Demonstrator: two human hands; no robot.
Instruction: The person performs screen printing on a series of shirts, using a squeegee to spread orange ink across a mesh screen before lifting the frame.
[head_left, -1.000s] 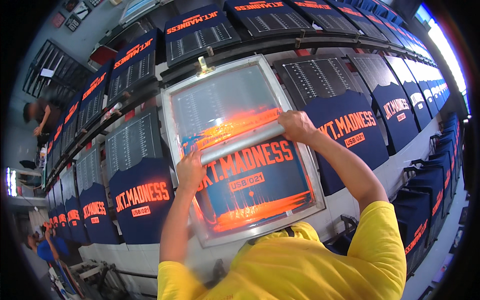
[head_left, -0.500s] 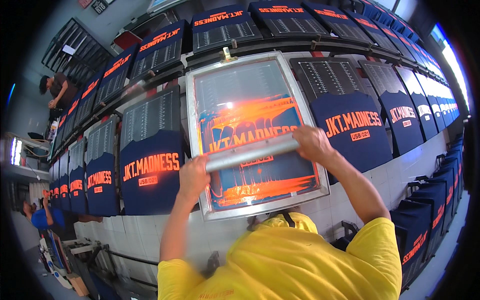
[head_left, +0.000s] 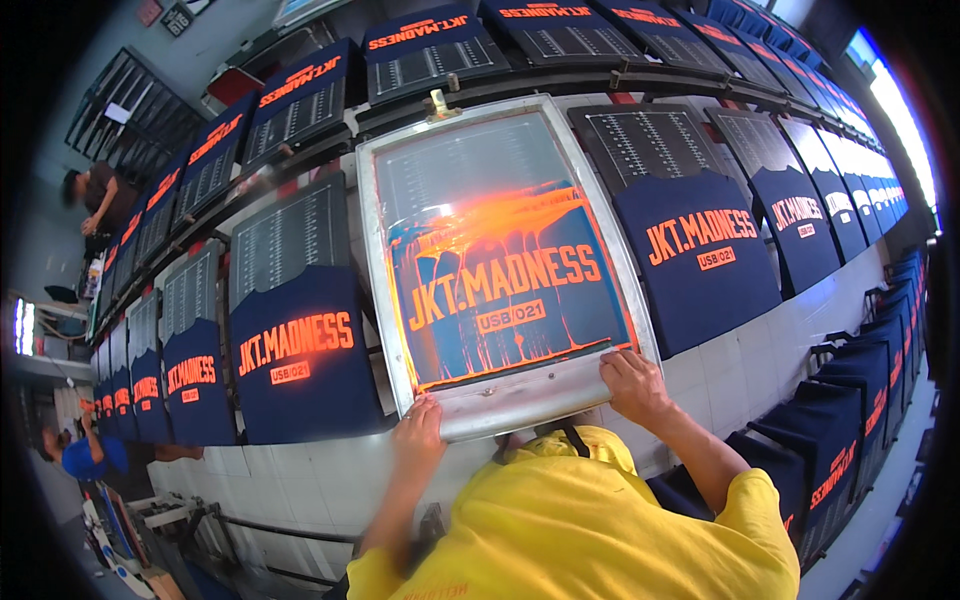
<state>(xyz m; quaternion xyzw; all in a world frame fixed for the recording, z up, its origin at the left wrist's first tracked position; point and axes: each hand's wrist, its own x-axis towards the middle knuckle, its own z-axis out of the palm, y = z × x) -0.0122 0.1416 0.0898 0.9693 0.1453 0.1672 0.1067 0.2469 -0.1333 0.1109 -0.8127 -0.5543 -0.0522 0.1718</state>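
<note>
A silk-screen frame (head_left: 368, 235) with a metal rim lies over a dark navy shirt on a board in front of me. Orange ink (head_left: 500, 218) is smeared across the far part of its mesh, with thin streaks running over the lettering. At the near end of the mesh lies a wide metal squeegee (head_left: 520, 397). My left hand (head_left: 420, 425) is closed on its left end, and my right hand (head_left: 632, 387) grips the right end, fingers on top. The squeegee's blade edge is mostly hidden.
Boards with orange-printed navy shirts stand left (head_left: 300, 350) and right (head_left: 700, 250), and in another row (head_left: 425, 50) behind. More shirts (head_left: 840, 435) line the lower right. A person in dark clothing (head_left: 108, 200) is far left; another in blue (head_left: 90, 452) is below.
Both hands have drawn the squeegee toward me, from mid-screen to the near end. The lettering it covered now shows, and the ink band near me is no longer visible.
</note>
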